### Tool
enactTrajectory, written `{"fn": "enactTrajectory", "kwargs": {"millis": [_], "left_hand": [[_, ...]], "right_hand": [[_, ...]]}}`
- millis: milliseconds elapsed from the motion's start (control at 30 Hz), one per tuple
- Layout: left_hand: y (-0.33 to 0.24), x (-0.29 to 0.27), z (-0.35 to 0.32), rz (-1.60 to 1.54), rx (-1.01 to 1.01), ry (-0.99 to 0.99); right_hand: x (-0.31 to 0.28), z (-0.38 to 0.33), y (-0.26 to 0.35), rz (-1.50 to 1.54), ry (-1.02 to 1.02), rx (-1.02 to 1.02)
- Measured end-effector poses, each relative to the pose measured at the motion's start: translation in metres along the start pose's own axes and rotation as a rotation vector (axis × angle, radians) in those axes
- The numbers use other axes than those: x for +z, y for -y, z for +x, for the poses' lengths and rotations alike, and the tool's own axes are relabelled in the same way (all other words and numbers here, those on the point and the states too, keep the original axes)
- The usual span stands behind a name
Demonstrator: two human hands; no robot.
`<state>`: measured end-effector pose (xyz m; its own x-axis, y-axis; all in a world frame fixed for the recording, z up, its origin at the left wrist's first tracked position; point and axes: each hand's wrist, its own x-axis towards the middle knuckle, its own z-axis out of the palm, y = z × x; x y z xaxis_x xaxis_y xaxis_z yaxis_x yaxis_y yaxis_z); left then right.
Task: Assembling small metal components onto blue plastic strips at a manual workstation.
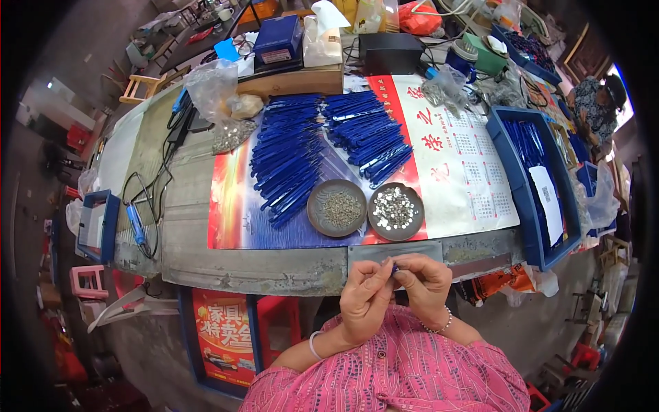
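My left hand [366, 302] and my right hand [427, 285] meet at the table's front edge, in front of my chest. Their fingertips pinch together around a small dark blue piece [395, 269], mostly hidden by the fingers, so its kind cannot be made out. Just beyond are two round dishes: the left dish [312, 218] holds small greyish grains, and the right dish [419, 223] holds shiny silvery bits. Behind them, two fanned piles of thin blue strips, a left pile [285, 154] and a right pile [367, 134], lie on a printed poster [230, 226].
A blue tray [504, 161] of similar strips stands at the right. On the left lie a blue-handled corded tool [137, 225] and a plastic bag [209, 89]. Boxes, including a blue box [278, 40], line the back. Far right sits another person [596, 106].
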<state>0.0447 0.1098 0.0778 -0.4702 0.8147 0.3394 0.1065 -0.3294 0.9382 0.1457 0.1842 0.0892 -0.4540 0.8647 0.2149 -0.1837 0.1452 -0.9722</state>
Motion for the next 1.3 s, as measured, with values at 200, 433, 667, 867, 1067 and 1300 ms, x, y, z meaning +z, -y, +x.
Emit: {"fn": "enactTrajectory", "kwargs": {"millis": [200, 433, 667, 867, 1067, 1300], "left_hand": [[0.002, 0.005, -0.007, -0.164, -0.118, 0.013], [0.001, 0.007, -0.012, -0.173, -0.137, 0.057], [0.008, 0.003, -0.011, -0.15, -0.197, 0.093], [0.007, 0.004, -0.014, -0.404, -0.377, 0.119], [0.009, 0.004, -0.015, -0.42, -0.38, 0.088], [0.009, 0.001, -0.026, -0.542, -0.376, 0.003]], "right_hand": [[0.001, -0.001, 0.002, -0.149, -0.021, -0.057], [-0.006, 0.004, -0.009, -0.408, 0.057, -0.333], [-0.008, 0.001, -0.027, -0.356, 0.177, -0.257], [-0.047, 0.038, -0.036, -0.125, -0.418, 0.025], [-0.033, 0.03, -0.032, -0.153, -0.297, 0.072], [-0.021, 0.028, -0.023, -0.221, -0.225, 0.14]]}}
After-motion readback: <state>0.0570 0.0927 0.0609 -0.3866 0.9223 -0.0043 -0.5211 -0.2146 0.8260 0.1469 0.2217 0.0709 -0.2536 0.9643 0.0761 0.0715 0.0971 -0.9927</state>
